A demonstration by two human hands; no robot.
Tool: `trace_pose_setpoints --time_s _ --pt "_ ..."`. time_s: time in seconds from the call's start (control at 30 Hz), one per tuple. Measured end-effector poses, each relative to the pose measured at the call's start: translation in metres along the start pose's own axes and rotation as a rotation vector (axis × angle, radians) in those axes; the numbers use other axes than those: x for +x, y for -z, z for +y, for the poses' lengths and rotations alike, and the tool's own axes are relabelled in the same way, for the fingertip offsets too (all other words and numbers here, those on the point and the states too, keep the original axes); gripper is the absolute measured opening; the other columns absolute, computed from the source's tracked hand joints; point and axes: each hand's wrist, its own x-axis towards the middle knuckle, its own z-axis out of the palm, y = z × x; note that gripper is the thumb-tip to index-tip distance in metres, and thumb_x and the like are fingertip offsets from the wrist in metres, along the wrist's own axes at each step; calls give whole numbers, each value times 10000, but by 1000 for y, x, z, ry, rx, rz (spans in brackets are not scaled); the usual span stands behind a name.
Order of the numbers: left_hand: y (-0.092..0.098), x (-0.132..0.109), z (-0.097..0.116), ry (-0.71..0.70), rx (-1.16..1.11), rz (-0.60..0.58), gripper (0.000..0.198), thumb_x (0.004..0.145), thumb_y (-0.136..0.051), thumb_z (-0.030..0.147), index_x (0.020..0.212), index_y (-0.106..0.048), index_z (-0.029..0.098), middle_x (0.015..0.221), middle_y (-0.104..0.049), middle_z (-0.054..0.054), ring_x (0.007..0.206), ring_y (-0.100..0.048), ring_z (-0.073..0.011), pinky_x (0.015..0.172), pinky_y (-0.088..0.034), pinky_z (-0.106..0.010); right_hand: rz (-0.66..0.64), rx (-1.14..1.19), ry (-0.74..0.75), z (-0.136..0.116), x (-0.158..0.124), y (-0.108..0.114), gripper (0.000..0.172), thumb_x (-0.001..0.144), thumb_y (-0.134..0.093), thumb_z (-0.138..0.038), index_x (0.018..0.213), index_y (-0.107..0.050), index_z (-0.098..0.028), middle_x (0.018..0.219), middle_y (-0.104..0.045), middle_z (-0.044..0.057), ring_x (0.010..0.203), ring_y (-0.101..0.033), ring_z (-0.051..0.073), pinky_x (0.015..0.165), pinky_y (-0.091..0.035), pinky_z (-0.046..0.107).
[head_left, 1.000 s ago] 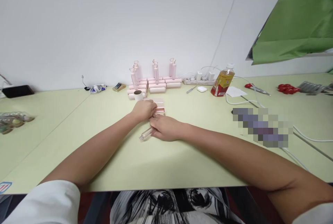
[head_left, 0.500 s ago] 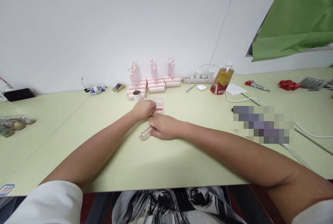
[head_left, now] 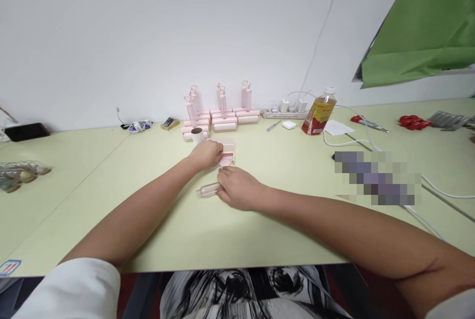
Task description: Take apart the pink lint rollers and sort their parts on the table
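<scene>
My left hand (head_left: 207, 155) is closed at the near left side of a small pink case (head_left: 226, 159). The case lies open with its clear lid (head_left: 226, 144) tilted back; my fingers hide part of it. Nearer to me, my right hand (head_left: 240, 188) grips a clear plastic tube (head_left: 209, 190) with a narrowed left end. The tube points left, just above or on the table, and its right end is hidden in my fingers. Behind my left hand stands a white cardboard roll (head_left: 197, 134).
Several pink cases (head_left: 224, 124) are stacked by the wall with pink tubes (head_left: 223, 103) standing on them. A drink bottle (head_left: 319, 112), a power strip (head_left: 284, 113) and cables are to the right. A phone (head_left: 26, 132) lies far left.
My right hand has drawn slightly toward me and away from my left hand, with the clear tube turned more level. More of the pink case shows between the hands.
</scene>
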Motion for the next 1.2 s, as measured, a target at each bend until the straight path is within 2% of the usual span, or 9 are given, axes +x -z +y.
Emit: trace_pose_setpoints --time_s 0.43,0.57,0.67,0.73,0.8,0.87,0.9,1.0,1.2 --pt "-1 0 -1 -21 -24 -5 223 856 -488 249 864 -684 142 855 -700 -125 803 -646 -254 642 -410 -314 -6 78 -28 3 7 1 215 900 -492 -294 914 -602 -110 954 -657 152 916 -594 259 805 -460 372" --pt "0 -1 -2 -34 -49 -7 229 855 -500 249 972 -668 147 933 -707 -110 852 -643 -247 650 -417 -303 26 68 22 3 6 -2 210 895 -515 -299 906 -610 -112 950 -661 148 935 -587 267 863 -438 393" --pt "6 -9 2 14 -208 83 247 881 -480 285 1009 -649 159 900 -701 -81 809 -631 -220 639 -421 -291 41 51 45 1 3 3 200 891 -527 -303 904 -615 -124 963 -664 146 960 -578 272 873 -425 402" --pt "15 -21 8 73 -429 159 280 920 -431 355 889 -638 168 765 -662 -46 695 -594 -186 596 -407 -279 34 41 15 1 0 11 198 895 -514 -299 918 -612 -129 945 -669 144 927 -588 273 807 -434 384" --pt "26 -37 17 87 -643 156 412 947 -369 459 752 -590 172 659 -593 -19 610 -538 -156 558 -391 -267 4 59 -60 2 -5 20 214 900 -498 -311 933 -609 -130 909 -675 143 854 -605 266 715 -429 354" --pt "36 -55 27 5 -746 56 454 939 -374 519 737 -588 174 681 -594 -16 621 -534 -148 571 -399 -262 -16 137 -155 4 -10 27 228 907 -481 -322 935 -613 -139 890 -683 132 793 -615 246 658 -409 321" --pt "39 -63 31 -39 -745 20 419 921 -421 525 789 -612 177 737 -621 -24 657 -550 -155 589 -405 -265 -18 202 -198 6 -13 29 229 908 -479 -328 935 -617 -147 885 -687 120 768 -615 229 638 -398 303" --pt "39 -79 37 -99 -673 -12 330 861 -553 495 936 -644 187 849 -659 -42 740 -574 -176 641 -420 -278 -9 440 -287 15 -23 34 202 877 -529 -346 904 -624 -170 823 -678 59 692 -587 171 591 -371 257" --pt "21 -80 22 -4 -817 -42 366 913 -466 499 830 -618 176 735 -603 -5 651 -527 -137 601 -396 -253 7 745 -416 38 -35 48 278 805 -613 -436 782 -653 -162 689 -612 1 608 -499 121 555 -342 236"
